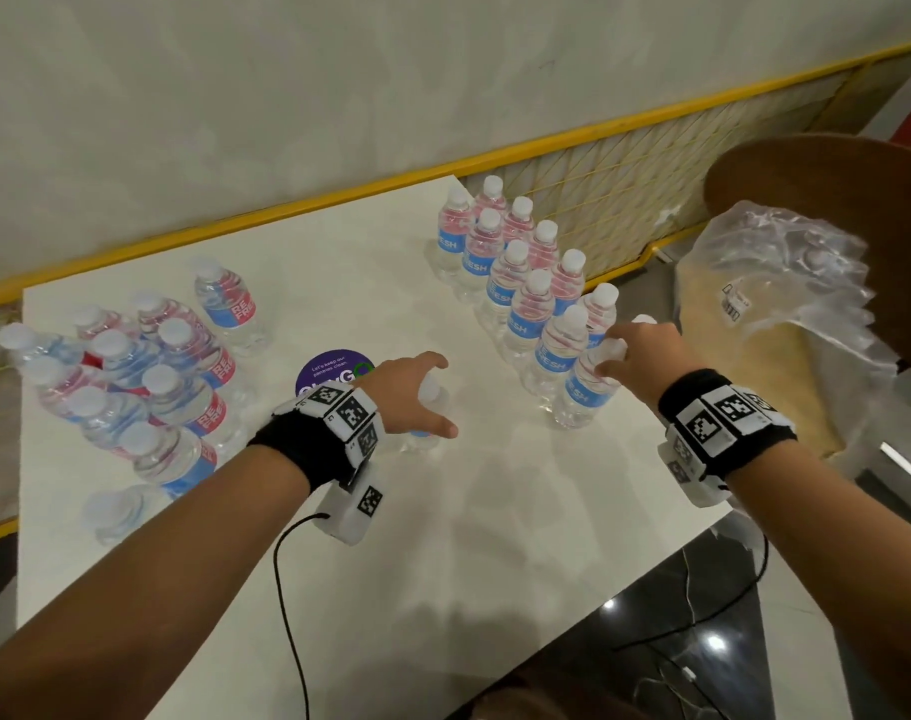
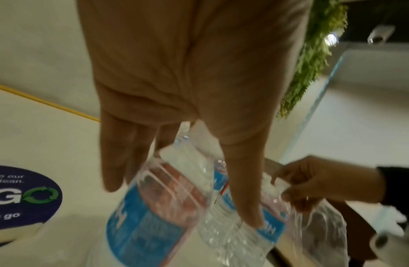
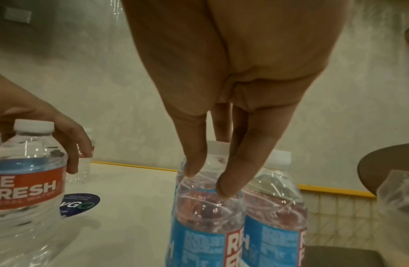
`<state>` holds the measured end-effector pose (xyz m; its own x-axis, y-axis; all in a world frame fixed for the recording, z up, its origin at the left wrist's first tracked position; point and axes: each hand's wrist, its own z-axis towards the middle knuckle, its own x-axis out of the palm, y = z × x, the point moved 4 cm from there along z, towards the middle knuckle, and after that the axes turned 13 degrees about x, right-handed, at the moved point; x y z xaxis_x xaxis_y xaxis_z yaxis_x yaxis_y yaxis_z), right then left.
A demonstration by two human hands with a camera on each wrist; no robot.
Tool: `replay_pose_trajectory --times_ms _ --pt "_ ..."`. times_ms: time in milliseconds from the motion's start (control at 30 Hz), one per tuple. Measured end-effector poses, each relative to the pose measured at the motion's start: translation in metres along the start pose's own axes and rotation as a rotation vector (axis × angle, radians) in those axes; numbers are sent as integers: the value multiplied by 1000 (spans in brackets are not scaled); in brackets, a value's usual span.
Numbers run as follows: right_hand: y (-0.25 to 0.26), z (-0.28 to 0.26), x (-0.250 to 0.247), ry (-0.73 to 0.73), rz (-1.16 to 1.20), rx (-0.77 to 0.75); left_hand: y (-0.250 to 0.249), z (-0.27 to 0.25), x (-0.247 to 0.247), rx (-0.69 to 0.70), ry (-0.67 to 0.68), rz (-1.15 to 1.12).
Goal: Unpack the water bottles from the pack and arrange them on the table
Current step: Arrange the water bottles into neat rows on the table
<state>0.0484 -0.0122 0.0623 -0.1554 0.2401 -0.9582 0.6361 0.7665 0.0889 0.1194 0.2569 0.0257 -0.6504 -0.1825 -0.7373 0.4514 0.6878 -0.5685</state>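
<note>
The left hand grips an upright bottle mid-table, well left of the double row. The right hand, nearer that row, pinches the shoulder of its front bottle, standing upright below the fingers.

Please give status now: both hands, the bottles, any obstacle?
Left hand over lone bottle, grip unclear. Right hand gripping nearest bottle in right rows. Empty wrap off-table right. No obstacle.
</note>
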Motion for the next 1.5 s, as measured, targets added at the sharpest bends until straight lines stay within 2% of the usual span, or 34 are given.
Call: replay_pose_trajectory --times_ms 67,133,200,233,333,500,567,700,800,967,1067,1167,1333,1500 --pt "2 -7 -1 -25 -18 6 10 -10 -10 -29 11 -17" --pt "15 -21 -5 -106 -50 -46 30 -20 -30 -78 -40 43" --pt "41 -40 -8 -176 -12 -185 54 -31 -57 -183 -82 193" --pt "57 -50 -7 -165 25 -270 66 -39 -70 -254 -89 293" --pt "101 -70 7 -19 78 -453 96 -66 -92 -401 -53 604" --pt "154 -76 32 179 4 -561 118 -93 -98 -396 4 929" --pt "167 -76 38 215 -60 -572 120 -95 -98 -396 14 959" --pt "176 -70 44 197 -113 -541 129 -88 -107 -446 6 868" --pt "175 -62 44 173 -109 -528 124 -74 -107 -377 -2 701" --pt "180 -39 30 153 -135 -523 87 -50 -97 -323 -128 378" --pt "194 -19 18 111 -170 -529 66 -27 -86 -227 -256 191" --pt "213 4 8 81 -193 -530 54 -10 -71 -186 -327 122" --pt "251 57 -7 36 -234 -501 64 -8 -63 -103 -477 89" --pt "282 104 -15 22 -247 -463 73 -14 -58 -100 -512 20"
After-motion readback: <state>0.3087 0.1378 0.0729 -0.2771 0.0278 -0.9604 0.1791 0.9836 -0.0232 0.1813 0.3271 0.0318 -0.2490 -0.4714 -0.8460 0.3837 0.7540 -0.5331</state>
